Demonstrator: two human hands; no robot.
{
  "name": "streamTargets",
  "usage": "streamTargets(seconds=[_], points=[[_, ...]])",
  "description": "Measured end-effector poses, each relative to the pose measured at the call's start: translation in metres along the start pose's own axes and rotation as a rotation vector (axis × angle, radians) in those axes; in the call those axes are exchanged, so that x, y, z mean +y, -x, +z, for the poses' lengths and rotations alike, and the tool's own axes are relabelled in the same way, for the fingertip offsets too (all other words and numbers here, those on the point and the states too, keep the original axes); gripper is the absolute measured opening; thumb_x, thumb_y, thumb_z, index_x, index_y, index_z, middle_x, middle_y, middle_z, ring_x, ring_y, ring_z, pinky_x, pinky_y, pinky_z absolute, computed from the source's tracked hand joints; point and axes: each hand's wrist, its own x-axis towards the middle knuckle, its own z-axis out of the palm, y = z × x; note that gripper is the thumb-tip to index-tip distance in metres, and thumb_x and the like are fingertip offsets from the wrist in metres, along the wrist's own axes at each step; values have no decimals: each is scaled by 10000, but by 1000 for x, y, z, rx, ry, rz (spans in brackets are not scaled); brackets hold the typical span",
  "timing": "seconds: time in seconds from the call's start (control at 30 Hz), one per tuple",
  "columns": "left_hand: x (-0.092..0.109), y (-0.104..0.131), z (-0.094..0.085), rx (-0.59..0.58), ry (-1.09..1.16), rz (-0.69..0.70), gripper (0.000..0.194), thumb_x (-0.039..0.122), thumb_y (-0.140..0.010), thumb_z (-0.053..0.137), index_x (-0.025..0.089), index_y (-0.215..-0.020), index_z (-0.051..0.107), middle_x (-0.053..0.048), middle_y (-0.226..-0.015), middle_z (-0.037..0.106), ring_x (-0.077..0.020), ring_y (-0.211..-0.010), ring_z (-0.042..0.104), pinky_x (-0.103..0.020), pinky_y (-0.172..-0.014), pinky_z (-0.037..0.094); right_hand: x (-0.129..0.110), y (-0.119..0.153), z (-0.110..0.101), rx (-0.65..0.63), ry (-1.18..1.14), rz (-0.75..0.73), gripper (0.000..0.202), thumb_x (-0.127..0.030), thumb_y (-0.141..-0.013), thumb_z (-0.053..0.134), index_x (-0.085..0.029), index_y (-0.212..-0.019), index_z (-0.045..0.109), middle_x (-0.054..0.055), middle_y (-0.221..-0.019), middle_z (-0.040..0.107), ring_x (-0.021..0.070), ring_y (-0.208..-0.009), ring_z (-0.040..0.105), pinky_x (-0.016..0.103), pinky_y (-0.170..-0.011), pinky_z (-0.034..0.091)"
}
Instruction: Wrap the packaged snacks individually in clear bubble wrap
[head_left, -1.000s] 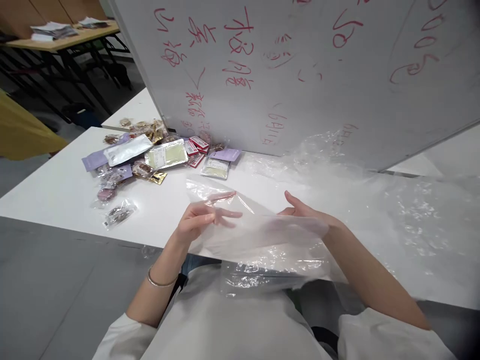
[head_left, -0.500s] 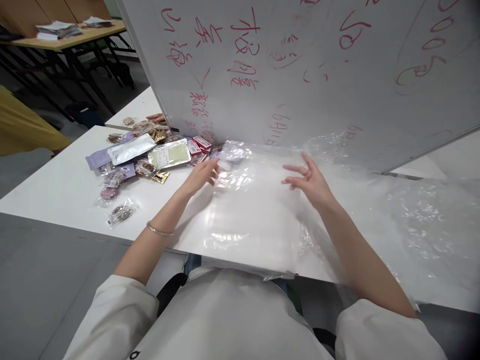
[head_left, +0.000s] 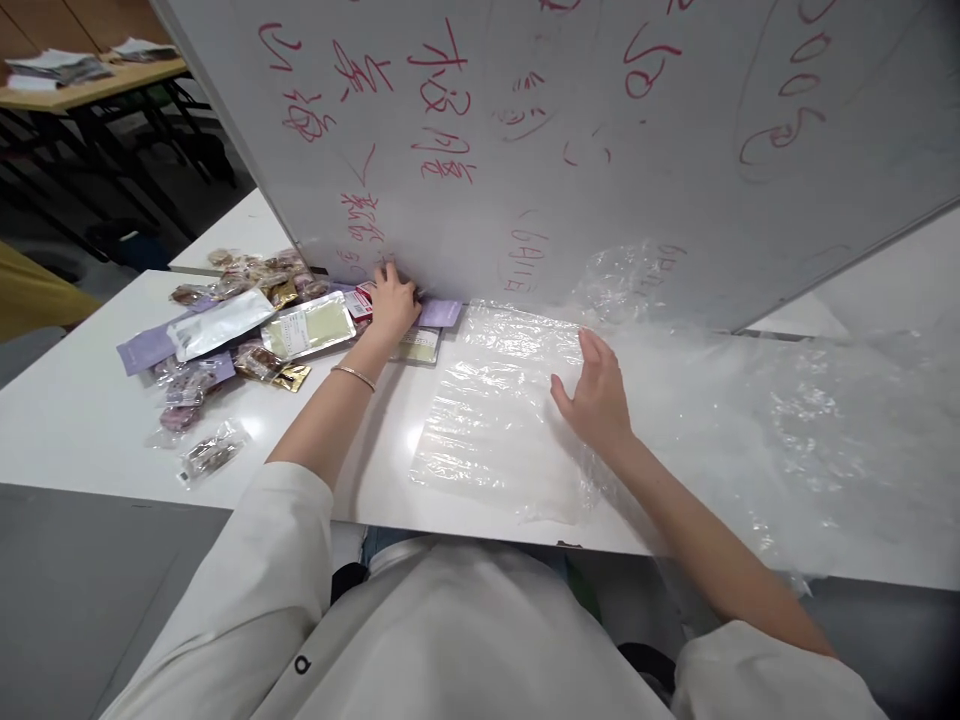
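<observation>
A clear plastic bag point(head_left: 487, 430) lies flat on the white table before me, wrinkled and shiny. My right hand point(head_left: 602, 395) is over its right side, thumb and fingers apart, holding nothing. My left hand point(head_left: 393, 303) reaches over the near end of the packet pile by the whiteboard, its fingers spread and bent; the tips are partly hidden. Beside it are a red and white box point(head_left: 358, 303), a purple pouch point(head_left: 441, 313) and a pouch with a green label point(head_left: 416, 346). Further left lie a silver pouch point(head_left: 223, 326) and a green and silver pouch point(head_left: 311, 325).
A whiteboard point(head_left: 480, 220) with red writing stands along the table's back. More clear plastic point(head_left: 750, 440) is heaped at right. Several wrapped snacks spread leftward, with one clear packet point(head_left: 212, 452) nearest the front edge. Someone in yellow clothing point(head_left: 37, 295) is at far left.
My left hand has moved from the bag to the packets on the left. The bag now lies flatter, its near end back from the table edge. My view has shifted right.
</observation>
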Motion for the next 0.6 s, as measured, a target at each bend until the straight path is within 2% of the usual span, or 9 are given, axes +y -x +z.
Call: streamTargets(seconds=[0.07,0.13,0.23,0.33,0.4,0.47,0.5,0.53,0.6], points=[[-4,-6,2,-34,2,21,287,232,-854,565,35,-1006,708,-273,-1337,441,-446,-1324,305,-560,-1059,286,-2,9,-4,-86,-69,-22,624,-382,-973,395,-206,-1552,242,178,-1473,424,298,-1417,367,550,-1137,362],[-7,-12,2,-77,6,35,258,208,-838,566,42,-963,719,-258,-1244,513,-420,-1290,350,-532,-1080,287,-5,21,-3,-246,-110,-26,620,-452,-978,383,-220,-1545,283,162,-1497,429,322,-1438,343,572,-1154,335],[-8,-15,-3,-97,28,42,255,184,-857,524,47,-949,719,-236,-1117,583,-396,-1257,392,-524,-1073,315,-15,45,7,-526,-113,9,758,-640,-933,394,-223,-1556,279,141,-1602,299,391,-1498,183,628,-1185,230],[3,0,-18,23,130,107,270,173,-884,495,51,-988,713,-223,-1125,593,-369,-1281,389,-516,-1081,325,-25,61,22,-631,-88,18,862,-721,-907,361,-195,-1578,228,131,-1654,143,400,-1512,4,639,-1209,96],[19,27,-30,112,228,187,260,189,-892,521,107,-1047,713,-177,-1182,593,-318,-1288,404,-483,-1105,320,-28,63,30,-630,-89,-8,875,-718,-918,339,-178,-1589,187,126,-1663,60,368,-1510,-66,608,-1223,36],[42,70,-40,103,373,255,252,234,-885,582,163,-1089,713,-128,-1195,612,-274,-1239,466,-464,-1106,332,-27,60,32,-639,-117,-32,888,-717,-919,344,-173,-1595,155,119,-1664,14,342,-1508,-102,586,-1229,17],[54,95,-43,56,514,270,240,268,-881,607,193,-1081,719,-104,-1182,627,-260,-1196,507,-460,-1078,367,-25,57,32,-648,-141,-40,893,-710,-922,350,-165,-1598,139,120,-1664,3,333,-1509,-109,579,-1231,17],[65,120,-44,-50,665,251,226,297,-878,623,216,-1062,727,-83,-1146,647,-243,-1129,555,-442,-1021,420,-23,54,30,-658,-175,-44,879,-685,-935,349,-157,-1599,120,121,-1663,2,321,-1512,-103,571,-1234,25],[84,165,-42,-343,902,112,228,364,-879,634,222,-1023,739,-68,-1069,672,-213,-963,625,-390,-881,492,-18,50,25,-664,-263,-25,794,-577,-979,322,-155,-1603,73,120,-1664,33,293,-1526,-36,552,-1241,81]])
